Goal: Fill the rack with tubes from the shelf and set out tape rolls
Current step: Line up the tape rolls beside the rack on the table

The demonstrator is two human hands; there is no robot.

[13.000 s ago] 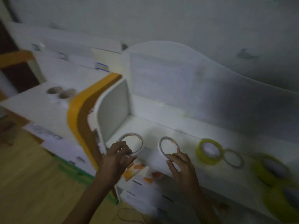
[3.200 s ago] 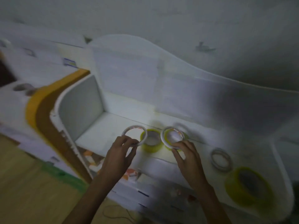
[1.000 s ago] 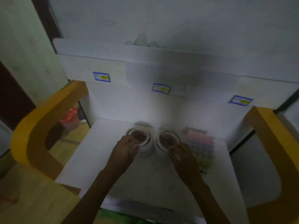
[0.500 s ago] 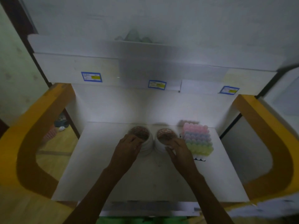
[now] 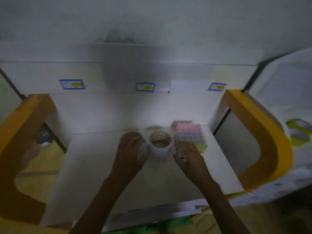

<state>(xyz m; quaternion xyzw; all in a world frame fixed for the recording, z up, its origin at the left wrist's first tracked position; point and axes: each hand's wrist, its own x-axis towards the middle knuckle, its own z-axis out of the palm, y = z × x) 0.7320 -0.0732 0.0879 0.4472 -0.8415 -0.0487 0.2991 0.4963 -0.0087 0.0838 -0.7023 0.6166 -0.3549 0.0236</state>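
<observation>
On a white tabletop (image 5: 94, 174) set between two curved yellow-orange side panels (image 5: 263, 132), we see two bare hands reaching forward toward the back wall. Two white tape rolls stand side by side near the middle of the surface. Our left hand (image 5: 130, 152) lies over the left tape roll (image 5: 133, 137), its fingers (image 5: 141, 147) curled down around the roll's right side and touching it; motion blur keeps us from telling how firmly they grip. The right tape roll (image 5: 160, 146) stands just beside it, upright on its flat face, with a brownish core showing inside the ring. Our right hand (image 5: 187, 153) sits just to the right of this roll, fingers loosely bent and partly spread, and we cannot tell whether they touch it or hold anything. Directly behind and to the right of that hand stands a rack (image 5: 190, 135) packed with tubes whose rounded caps run in rows of pink, then blue, then pale green. Three blue-bordered labels (image 5: 145, 86) are stuck along the shelf edge above. Far right, on a neighbouring surface, lie yellow-green tape rolls (image 5: 298, 132).
</observation>
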